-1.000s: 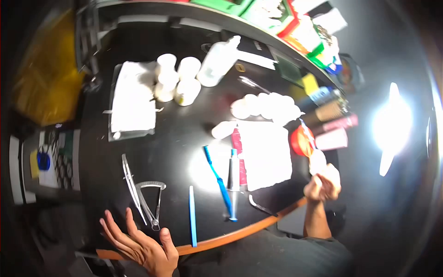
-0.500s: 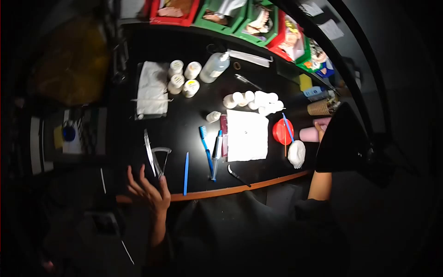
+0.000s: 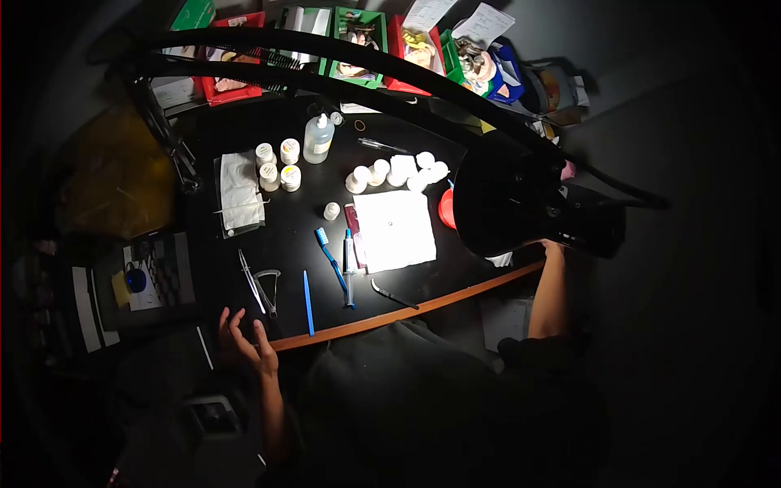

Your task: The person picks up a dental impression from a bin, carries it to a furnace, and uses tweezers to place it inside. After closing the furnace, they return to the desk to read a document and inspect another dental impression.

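The person wore a dark top (image 3: 455,398), close to black in the dimness, with soft creases in its cloth. Its right sleeve (image 3: 529,351) was loose and ended near the elbow, leaving the right forearm (image 3: 547,301) bare; the left hand (image 3: 254,348) was bare too.

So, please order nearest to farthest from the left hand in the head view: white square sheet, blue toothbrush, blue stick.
1. Blue stick, right of the left hand.
2. Blue toothbrush, farther right, forward.
3. White square sheet, farthest right.
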The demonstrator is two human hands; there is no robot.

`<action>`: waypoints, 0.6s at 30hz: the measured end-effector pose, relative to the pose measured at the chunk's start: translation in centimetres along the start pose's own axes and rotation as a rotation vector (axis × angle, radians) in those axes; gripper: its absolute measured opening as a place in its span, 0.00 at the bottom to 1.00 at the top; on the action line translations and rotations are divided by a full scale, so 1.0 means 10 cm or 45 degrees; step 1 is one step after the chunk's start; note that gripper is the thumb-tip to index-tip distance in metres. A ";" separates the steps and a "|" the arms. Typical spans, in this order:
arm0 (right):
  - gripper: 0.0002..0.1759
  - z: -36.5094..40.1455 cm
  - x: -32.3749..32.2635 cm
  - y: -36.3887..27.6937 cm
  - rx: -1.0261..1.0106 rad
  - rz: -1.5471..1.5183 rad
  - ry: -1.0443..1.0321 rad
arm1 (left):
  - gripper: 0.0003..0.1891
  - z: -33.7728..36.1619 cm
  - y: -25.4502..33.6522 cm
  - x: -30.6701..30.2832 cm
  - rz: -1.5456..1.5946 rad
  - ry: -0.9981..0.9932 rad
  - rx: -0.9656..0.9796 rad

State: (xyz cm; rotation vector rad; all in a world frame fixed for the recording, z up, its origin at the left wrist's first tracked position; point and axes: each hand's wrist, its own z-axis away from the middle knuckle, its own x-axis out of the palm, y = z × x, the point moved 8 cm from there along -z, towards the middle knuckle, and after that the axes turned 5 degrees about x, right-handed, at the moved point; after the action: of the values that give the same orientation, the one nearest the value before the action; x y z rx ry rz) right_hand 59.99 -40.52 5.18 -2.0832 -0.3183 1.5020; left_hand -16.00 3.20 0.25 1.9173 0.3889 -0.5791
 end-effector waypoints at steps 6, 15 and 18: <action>0.41 -0.38 -0.05 0.71 0.018 -0.005 -0.035 | 0.04 -0.10 0.08 -0.18 0.145 0.044 0.008; 0.42 -0.23 -0.34 0.69 0.026 -0.013 0.146 | 0.03 0.08 0.28 -0.52 -0.004 0.090 0.029; 0.34 0.39 -0.74 0.05 -0.195 0.264 0.522 | 0.02 0.15 0.29 -0.58 0.062 0.025 -0.009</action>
State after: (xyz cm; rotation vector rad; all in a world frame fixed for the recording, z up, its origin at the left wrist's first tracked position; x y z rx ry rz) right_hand 53.74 -43.39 9.96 -2.5462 -0.0632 1.1458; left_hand -19.67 0.65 5.18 1.9217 0.3551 -0.5268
